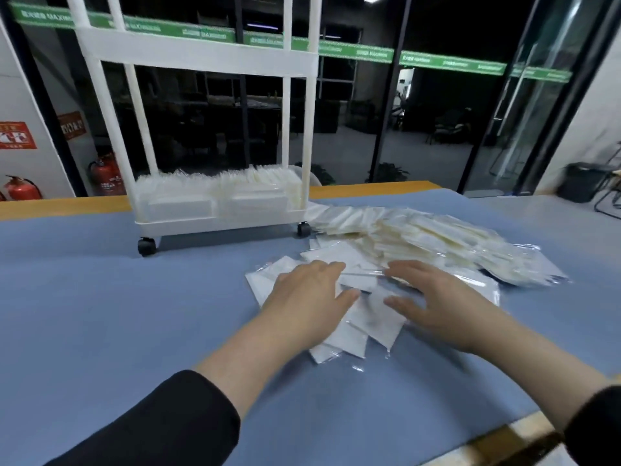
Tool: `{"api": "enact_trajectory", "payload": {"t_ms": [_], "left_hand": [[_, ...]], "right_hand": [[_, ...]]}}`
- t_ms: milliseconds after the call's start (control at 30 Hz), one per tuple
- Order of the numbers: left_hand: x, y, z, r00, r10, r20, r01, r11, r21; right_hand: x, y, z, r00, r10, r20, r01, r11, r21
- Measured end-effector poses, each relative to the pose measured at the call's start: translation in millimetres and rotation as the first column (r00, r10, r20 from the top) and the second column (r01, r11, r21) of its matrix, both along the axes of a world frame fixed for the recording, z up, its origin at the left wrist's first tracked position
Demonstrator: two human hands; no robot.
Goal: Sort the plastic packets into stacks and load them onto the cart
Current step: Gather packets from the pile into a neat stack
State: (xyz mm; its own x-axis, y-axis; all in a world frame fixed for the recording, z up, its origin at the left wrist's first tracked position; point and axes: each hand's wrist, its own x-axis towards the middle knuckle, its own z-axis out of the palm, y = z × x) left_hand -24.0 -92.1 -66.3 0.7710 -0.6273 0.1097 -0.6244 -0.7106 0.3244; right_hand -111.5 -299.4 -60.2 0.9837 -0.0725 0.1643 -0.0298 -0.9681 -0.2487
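Observation:
A loose heap of several white plastic packets [373, 314] lies on the blue table. My left hand [309, 290] rests flat on the heap's left side, fingers spread. My right hand [433, 297] lies flat on its right side, fingers pointing left. A longer pile of cream packets [430, 240] stretches behind toward the right. The white wheeled cart [218, 210] stands on the table behind the hands, its bottom shelf filled with upright rows of packets [255, 183].
The blue table surface [117, 297] spreads left and in front of the heap, with a wooden edge [524, 435] at the near right. Glass walls rise behind the cart. Red fire extinguishers [107, 174] stand at the far left.

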Motion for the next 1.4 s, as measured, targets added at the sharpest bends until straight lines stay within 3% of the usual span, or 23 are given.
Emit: {"api": "enact_trajectory", "payload": {"t_ms": [233,533,733,867,1167,1400], "left_hand": [[-9.2,-59.2,1.9,1.0,0.008,0.007,-0.007,0.988,-0.152],[11.6,-61.2,-7.6,0.98,0.04,0.195,0.028,0.941,-0.337],[18.2,-61.2,-11.0,0.986,0.049,0.157,0.013,0.928,-0.372],[18.0,-60.8,-11.5,0.986,0.058,0.157,0.009,0.919,-0.393],[16.4,-57.1,-10.9,0.986,0.052,0.159,0.021,0.902,-0.431],[19.4,-55.0,-9.0,0.983,0.065,0.17,0.032,0.858,-0.513]], "right_hand": [[-7.6,-66.7,5.2,0.965,-0.122,0.234,0.144,0.987,-0.076],[55.2,-108.2,29.0,0.966,-0.251,-0.069,0.245,0.966,-0.077],[84.9,-107.4,14.5,0.954,-0.243,-0.176,0.229,0.969,-0.093],[89.6,-101.8,6.8,0.971,-0.237,-0.042,0.228,0.961,-0.157],[95.2,-109.2,-1.3,0.979,-0.194,0.056,0.202,0.951,-0.236],[69.1,-101.6,-1.1,0.946,-0.106,0.306,0.196,0.94,-0.278]]}}
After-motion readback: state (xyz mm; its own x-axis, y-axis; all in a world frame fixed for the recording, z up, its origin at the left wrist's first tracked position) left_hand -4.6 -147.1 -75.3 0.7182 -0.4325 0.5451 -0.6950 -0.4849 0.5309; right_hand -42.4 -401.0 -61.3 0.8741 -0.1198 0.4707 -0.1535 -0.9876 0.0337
